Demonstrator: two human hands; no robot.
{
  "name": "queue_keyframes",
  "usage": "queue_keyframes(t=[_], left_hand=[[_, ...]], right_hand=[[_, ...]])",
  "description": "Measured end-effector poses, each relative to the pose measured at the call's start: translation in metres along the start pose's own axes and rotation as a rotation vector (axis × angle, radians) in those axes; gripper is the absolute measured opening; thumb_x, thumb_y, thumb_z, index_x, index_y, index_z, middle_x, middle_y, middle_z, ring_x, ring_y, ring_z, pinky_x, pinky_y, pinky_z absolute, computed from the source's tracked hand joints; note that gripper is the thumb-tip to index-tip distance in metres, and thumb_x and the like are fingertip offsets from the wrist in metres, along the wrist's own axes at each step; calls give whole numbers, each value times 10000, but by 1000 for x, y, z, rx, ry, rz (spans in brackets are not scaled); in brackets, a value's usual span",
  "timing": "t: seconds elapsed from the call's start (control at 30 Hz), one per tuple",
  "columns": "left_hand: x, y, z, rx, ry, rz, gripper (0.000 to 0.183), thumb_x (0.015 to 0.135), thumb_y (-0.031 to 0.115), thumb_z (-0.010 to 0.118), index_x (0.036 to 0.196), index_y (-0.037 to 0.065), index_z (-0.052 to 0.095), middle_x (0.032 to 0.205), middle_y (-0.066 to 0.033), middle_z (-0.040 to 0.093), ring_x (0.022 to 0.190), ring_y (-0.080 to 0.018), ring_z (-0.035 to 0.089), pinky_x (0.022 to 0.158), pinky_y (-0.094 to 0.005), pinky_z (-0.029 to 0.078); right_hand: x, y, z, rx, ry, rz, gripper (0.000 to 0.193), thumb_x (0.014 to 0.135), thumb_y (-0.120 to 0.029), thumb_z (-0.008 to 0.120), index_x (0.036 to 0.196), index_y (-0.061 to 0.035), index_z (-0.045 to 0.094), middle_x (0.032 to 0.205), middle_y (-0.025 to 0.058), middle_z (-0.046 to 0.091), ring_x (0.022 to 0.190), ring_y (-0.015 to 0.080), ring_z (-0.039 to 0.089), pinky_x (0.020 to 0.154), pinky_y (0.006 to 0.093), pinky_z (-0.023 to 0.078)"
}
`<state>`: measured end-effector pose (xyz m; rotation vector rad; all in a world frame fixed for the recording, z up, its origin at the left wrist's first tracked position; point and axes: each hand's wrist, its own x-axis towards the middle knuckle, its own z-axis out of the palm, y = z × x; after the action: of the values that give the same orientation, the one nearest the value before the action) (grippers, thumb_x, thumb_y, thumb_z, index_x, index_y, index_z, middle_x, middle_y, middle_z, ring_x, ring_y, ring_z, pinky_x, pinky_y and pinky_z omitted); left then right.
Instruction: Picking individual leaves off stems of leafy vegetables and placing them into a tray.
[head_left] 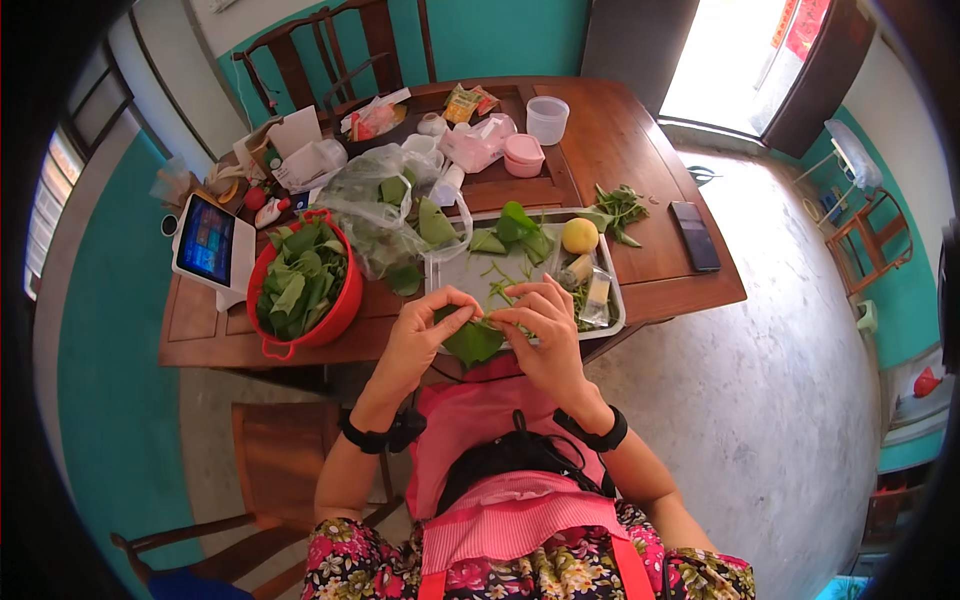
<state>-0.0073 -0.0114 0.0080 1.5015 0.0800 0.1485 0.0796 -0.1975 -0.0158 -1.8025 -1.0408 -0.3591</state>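
Over the near edge of a metal tray [455, 275], my left hand [422, 328] pinches a broad green leaf [473, 346] between thumb and fingers. My right hand [545, 322] is closed at the leaf's stem end, its fingertips almost meeting those of the left. On the tray lie more leaves [519, 228], thin green stem pieces [500, 288], a yellow round fruit [579, 236] and a small clear-wrapped packet [597, 297]. To the left, a red colander [350, 305] is heaped with loose green leaves [298, 275]. A clear plastic bag [360, 215] with leaves in it rests between colander and tray.
A wooden table [690, 290] carries a screen device [205, 245] at left and a dark phone [693, 236] at right. Leafy sprigs [622, 208] lie beside the tray. Farther back are a pink container [523, 156] and a clear tub [547, 121]. A wooden chair [285, 460] stands lower left.
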Motion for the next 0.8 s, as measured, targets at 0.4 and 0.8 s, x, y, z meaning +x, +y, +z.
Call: queue_keyframes(t=[0.4, 0.8], left_hand=[[-3, -16, -11, 346, 204, 104, 115, 1013, 122, 628, 1023, 15, 667, 969, -41, 685, 954, -130, 622, 894, -278, 470], [-16, -16, -10, 244, 201, 57, 110, 959, 125, 733, 1007, 62, 657, 836, 52, 523, 726, -19, 482, 669, -199, 410]], right_hand=[[22, 54, 15, -476, -268, 122, 231, 858, -190, 759, 1064, -88, 775, 1375, 133, 599, 1463, 332, 367, 1200, 622, 251], [55, 101, 14, -223, -339, 170, 315, 918, -97, 690, 1219, -5, 698, 1405, 122, 613, 1383, 305, 499, 1154, 506, 360]])
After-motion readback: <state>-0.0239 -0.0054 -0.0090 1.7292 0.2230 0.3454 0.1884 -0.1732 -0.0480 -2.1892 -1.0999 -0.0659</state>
